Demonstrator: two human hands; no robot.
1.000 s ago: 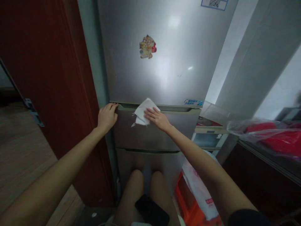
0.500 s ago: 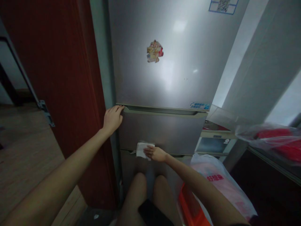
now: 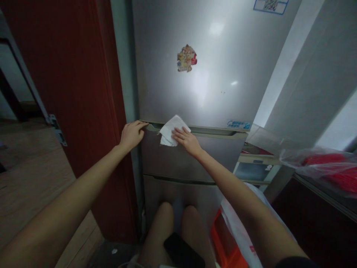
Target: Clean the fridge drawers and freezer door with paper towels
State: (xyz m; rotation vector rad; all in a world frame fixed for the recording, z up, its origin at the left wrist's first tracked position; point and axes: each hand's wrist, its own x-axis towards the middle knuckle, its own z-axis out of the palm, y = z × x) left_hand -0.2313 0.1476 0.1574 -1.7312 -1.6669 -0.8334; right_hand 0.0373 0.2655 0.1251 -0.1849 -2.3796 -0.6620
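A silver fridge (image 3: pixel 212 85) with stacked doors stands in front of me. My right hand (image 3: pixel 186 140) presses a white cloth (image 3: pixel 173 130), partly folded, against the seam under the upper door and the top of the middle door (image 3: pixel 173 162). Its fingers lie over the cloth's right side. My left hand (image 3: pixel 133 134) rests at the left end of that same seam. Its fingers stretch along the fridge's edge with the thumb lower and apart, and no loose object shows in it.
A dark red wooden door (image 3: pixel 89 111) stands close on the left. At lower right are an orange plastic stool or crate (image 3: pixel 227 242) and a white plastic bag (image 3: pixel 240 223). A black phone (image 3: pixel 184 251) lies on my lap. Red items in clear plastic (image 3: pixel 331 167) sit further right.
My right hand has moved up with the cloth, from the lower seam of the middle door to its top seam. My left hand stays at the fridge's left edge.
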